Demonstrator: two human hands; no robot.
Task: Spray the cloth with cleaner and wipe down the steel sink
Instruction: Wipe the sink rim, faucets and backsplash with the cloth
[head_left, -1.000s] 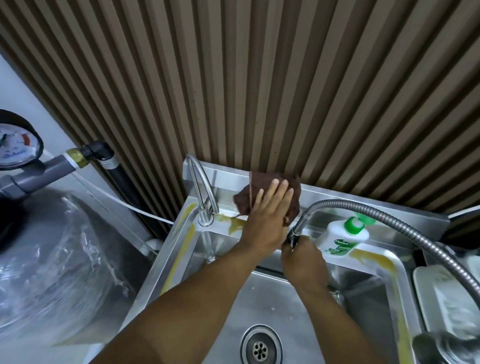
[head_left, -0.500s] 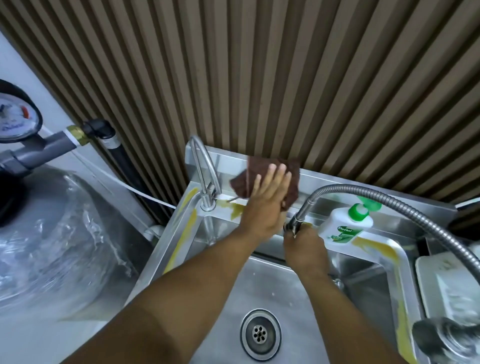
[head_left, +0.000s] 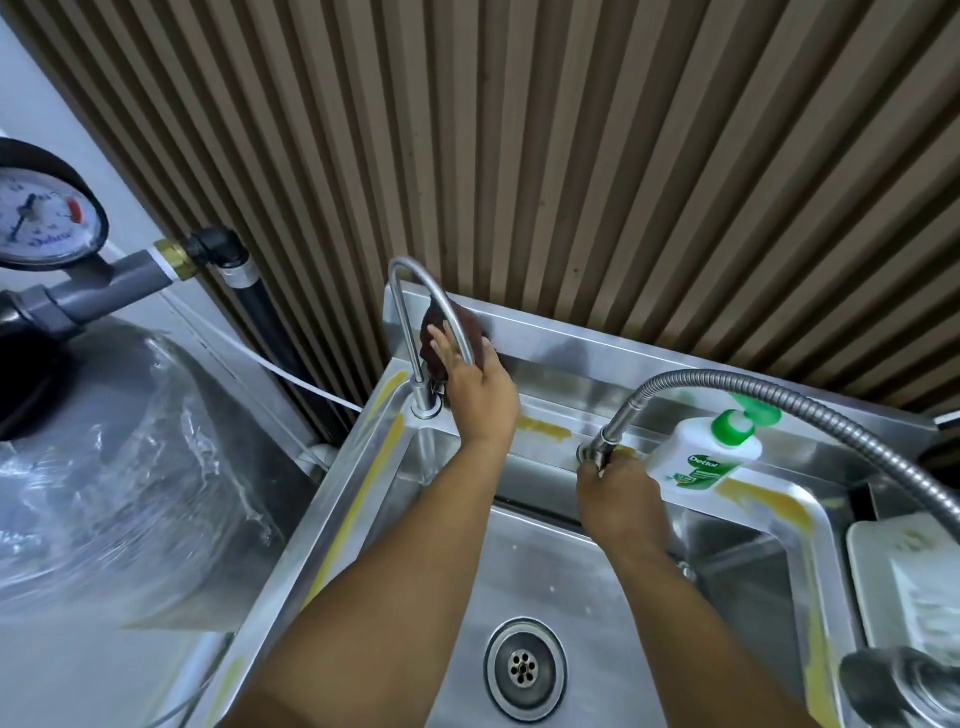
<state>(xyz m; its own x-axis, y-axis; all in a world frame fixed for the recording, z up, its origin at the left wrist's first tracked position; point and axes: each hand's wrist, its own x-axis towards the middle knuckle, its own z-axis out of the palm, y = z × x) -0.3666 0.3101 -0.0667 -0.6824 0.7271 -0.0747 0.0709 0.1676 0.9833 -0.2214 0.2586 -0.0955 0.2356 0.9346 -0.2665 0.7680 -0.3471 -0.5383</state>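
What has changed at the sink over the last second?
The left hand slid the brown cloth leftward along the backsplash, to behind the curved tap. The right hand keeps gripping the hose end; the soap bottle stayed put.

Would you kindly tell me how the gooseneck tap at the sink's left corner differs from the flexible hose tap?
The gooseneck tap is a smooth, rigid tube; the flexible hose tap is ribbed. The gooseneck tap arches narrowly; the flexible hose tap sweeps in wide from the right. The right hand grips the flexible hose tap's nozzle; the gooseneck tap is ungripped, the left hand pressing a brown cloth behind it. Both are shiny metal.
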